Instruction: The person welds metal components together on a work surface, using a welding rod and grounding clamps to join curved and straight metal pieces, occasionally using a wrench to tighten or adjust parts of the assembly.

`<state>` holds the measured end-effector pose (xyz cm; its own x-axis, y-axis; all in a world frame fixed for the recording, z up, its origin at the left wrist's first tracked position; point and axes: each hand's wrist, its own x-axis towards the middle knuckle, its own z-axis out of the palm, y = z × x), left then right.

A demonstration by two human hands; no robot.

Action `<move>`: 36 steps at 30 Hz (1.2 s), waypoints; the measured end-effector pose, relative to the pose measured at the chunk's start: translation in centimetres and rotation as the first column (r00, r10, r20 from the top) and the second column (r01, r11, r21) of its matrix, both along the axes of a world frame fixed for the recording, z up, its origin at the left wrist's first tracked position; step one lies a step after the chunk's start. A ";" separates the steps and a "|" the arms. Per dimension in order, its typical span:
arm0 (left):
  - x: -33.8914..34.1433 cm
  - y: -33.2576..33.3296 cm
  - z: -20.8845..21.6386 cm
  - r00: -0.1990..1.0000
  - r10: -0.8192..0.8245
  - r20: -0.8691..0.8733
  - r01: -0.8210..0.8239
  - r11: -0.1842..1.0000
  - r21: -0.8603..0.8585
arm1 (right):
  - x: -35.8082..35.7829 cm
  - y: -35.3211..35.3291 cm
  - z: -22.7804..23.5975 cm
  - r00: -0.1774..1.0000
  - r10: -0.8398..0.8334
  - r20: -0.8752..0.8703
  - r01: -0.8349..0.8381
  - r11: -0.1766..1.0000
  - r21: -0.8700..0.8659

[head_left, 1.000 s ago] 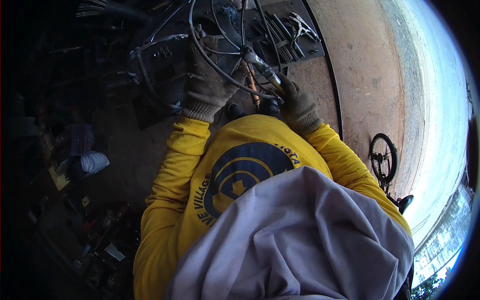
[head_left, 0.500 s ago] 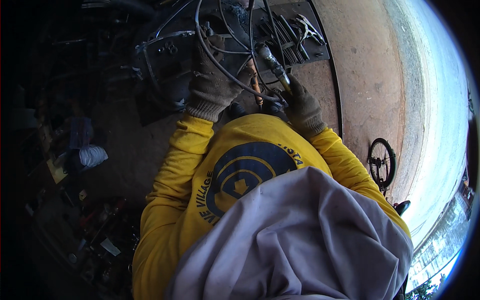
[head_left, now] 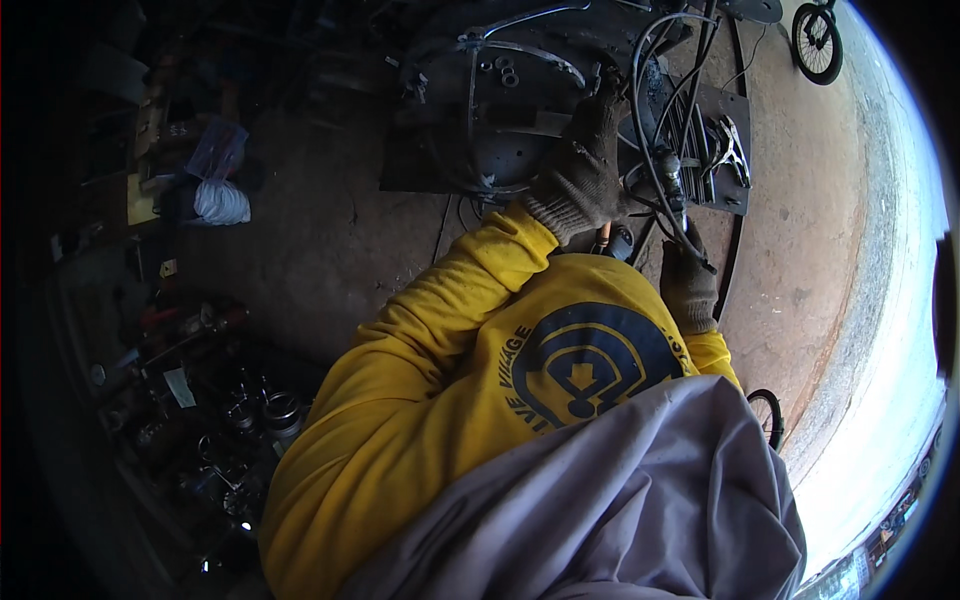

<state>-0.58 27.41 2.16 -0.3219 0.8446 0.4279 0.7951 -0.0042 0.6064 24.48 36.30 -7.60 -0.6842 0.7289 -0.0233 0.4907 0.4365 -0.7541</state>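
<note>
My left hand (head_left: 583,165), in a brown knitted glove, is closed around part of a frame of bent dark metal rods (head_left: 637,112). The frame's curved rods rise over the worktable's right part and reach down in front of my right hand. My gloved right hand (head_left: 690,285) is closed on a short tool with a shiny cylindrical body (head_left: 672,183). Rods partly hide that tool, and I cannot make out its kind. An orange handle (head_left: 604,237) shows between my hands, near my body. Both yellow sleeves reach forward.
The dark metal table (head_left: 520,155) bears a bowed metal strip (head_left: 472,95), several rings (head_left: 508,76), flat bars and locking pliers (head_left: 733,150). Clutter and a white bundle (head_left: 221,203) lie left. Bicycle wheels stand at far right (head_left: 817,44) and lower right (head_left: 766,417).
My view has turned, so the table and both hands appear further right. The rod frame has tilted, now seen more edge-on, and my right hand sits lower. Both hands keep their hold.
</note>
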 end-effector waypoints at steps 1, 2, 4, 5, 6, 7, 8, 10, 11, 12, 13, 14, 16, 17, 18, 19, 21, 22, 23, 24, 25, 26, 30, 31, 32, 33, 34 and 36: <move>0.0 0.0 0.0 1.000 -0.001 0.001 0.001 1.000 -0.002 | 0.0 0.0 0.0 1.000 -0.014 0.015 0.015 1.000 -0.027; 0.2 -0.1 0.0 1.000 -0.001 0.010 0.001 1.000 -0.005 | 0.1 -0.1 0.5 1.000 -0.011 0.020 0.012 1.000 -0.028; -0.2 -0.1 -0.2 1.000 0.005 0.012 -0.005 1.000 -0.005 | 0.2 -0.5 1.8 0.996 -0.059 0.063 0.061 0.998 -0.033; -0.3 0.0 -0.1 1.000 0.003 0.011 -0.003 1.000 -0.002 | 0.2 -0.6 1.9 0.995 -0.069 0.067 0.071 0.997 -0.033; -0.4 -0.1 -0.2 1.000 0.004 0.013 -0.004 1.000 -0.005 | -0.1 -0.6 2.0 0.999 -0.033 0.037 0.035 0.998 -0.050; -0.4 -0.1 -0.3 1.000 0.001 0.013 -0.001 1.000 -0.009 | -0.4 -0.4 1.9 1.000 0.001 0.006 -0.001 0.998 -0.067; -0.5 -0.2 -0.3 1.000 0.003 0.013 -0.003 1.000 -0.011 | -0.6 -0.2 1.3 0.998 0.026 0.053 -0.024 0.999 -0.034; -0.5 -0.1 -0.3 1.000 -0.009 0.015 0.009 1.000 -0.017 | -0.3 -0.1 0.9 1.000 -0.010 0.025 0.010 1.000 -0.008; -0.5 0.2 -0.4 1.000 -0.015 0.018 0.015 1.000 -0.015 | -0.2 -0.2 1.0 0.999 -0.034 -0.003 0.034 0.999 0.012; -0.5 0.5 -0.6 1.000 -0.022 0.017 0.022 1.000 -0.016 | 0.0 0.1 0.9 0.998 -0.053 -0.022 0.053 0.998 -0.023; -0.6 0.8 -0.7 0.999 -0.031 0.018 0.031 0.999 -0.017 | -0.1 -0.1 0.9 0.998 -0.065 -0.017 0.064 0.998 -0.027; -0.5 1.2 -1.0 0.999 -0.042 0.020 0.042 0.999 -0.016 | -0.2 -0.2 1.3 0.996 -0.084 -0.016 0.084 0.996 -0.021; -0.5 1.5 -1.7 0.998 -0.049 0.026 0.050 0.998 -0.030 | 0.0 -0.4 1.4 0.997 -0.073 -0.019 0.074 0.995 0.063; -0.7 1.2 -2.0 0.999 -0.033 0.026 0.034 0.998 -0.045 | -0.8 -0.7 3.7 0.995 -0.067 0.074 0.070 0.997 -0.043; -0.8 1.0 -2.1 1.000 -0.018 0.003 0.018 0.999 -0.048 | -1.2 -0.4 3.7 0.994 -0.019 0.107 0.028 0.996 -0.083; -1.0 0.7 -2.0 1.000 -0.008 -0.009 0.008 0.998 -0.059 | -1.3 0.1 3.4 0.991 0.029 0.134 -0.012 0.992 -0.129; -1.0 0.6 -1.5 0.996 -0.008 -0.094 0.005 0.999 -0.035 | -0.7 -0.1 3.1 0.994 -0.021 0.105 0.033 0.994 -0.107; -0.9 0.8 -1.4 0.997 -0.011 -0.076 0.009 1.000 -0.029 | -0.4 0.1 3.0 0.997 -0.049 0.062 0.055 0.994 -0.092; -0.9 0.8 -1.1 0.997 -0.008 -0.072 0.006 0.999 -0.033 | -0.4 0.0 3.0 0.997 -0.051 0.062 0.057 0.994 -0.097; -0.9 0.7 -0.9 0.998 -0.003 -0.065 0.001 0.999 -0.037 | -0.5 0.0 3.2 0.997 -0.067 0.046 0.071 0.994 -0.086; -1.1 0.3 -0.8 0.998 0.010 -0.065 -0.012 0.999 -0.039 | -0.6 0.0 3.3 0.996 -0.079 0.031 0.081 0.994 -0.075; -1.0 0.1 -0.9 0.999 0.010 -0.049 -0.012 0.999 -0.040 | -0.5 -0.1 3.5 0.997 -0.068 0.031 0.070 0.995 -0.078; -0.8 -0.5 -0.5 0.999 0.001 -0.036 -0.002 1.000 -0.031 | -0.5 -0.5 1.9 0.996 -0.073 0.045 0.075 0.997 -0.032; -0.6 -0.4 -0.4 1.000 -0.008 -0.027 0.007 1.000 -0.025 | 0.0 -0.5 1.0 0.996 -0.076 0.035 0.078 0.996 -0.045; -0.3 -0.3 -0.1 1.000 -0.009 -0.019 0.009 1.000 -0.020 | 0.2 -0.3 0.6 0.996 -0.085 -0.038 0.080 0.990 -0.119; -0.1 -0.2 -0.1 1.000 -0.014 -0.007 0.014 1.000 -0.010 | 0.3 -0.1 0.5 0.994 -0.107 0.020 0.109 0.990 -0.091; 0.0 -0.4 0.2 1.000 -0.007 -0.002 0.007 1.000 -0.007 | 0.4 -0.3 0.4 0.991 -0.116 0.067 0.125 0.983 -0.136; 0.1 -0.9 0.0 1.000 0.018 0.011 -0.018 1.000 0.006 | 0.2 -0.1 1.4 0.987 -0.101 0.127 0.121 0.980 -0.157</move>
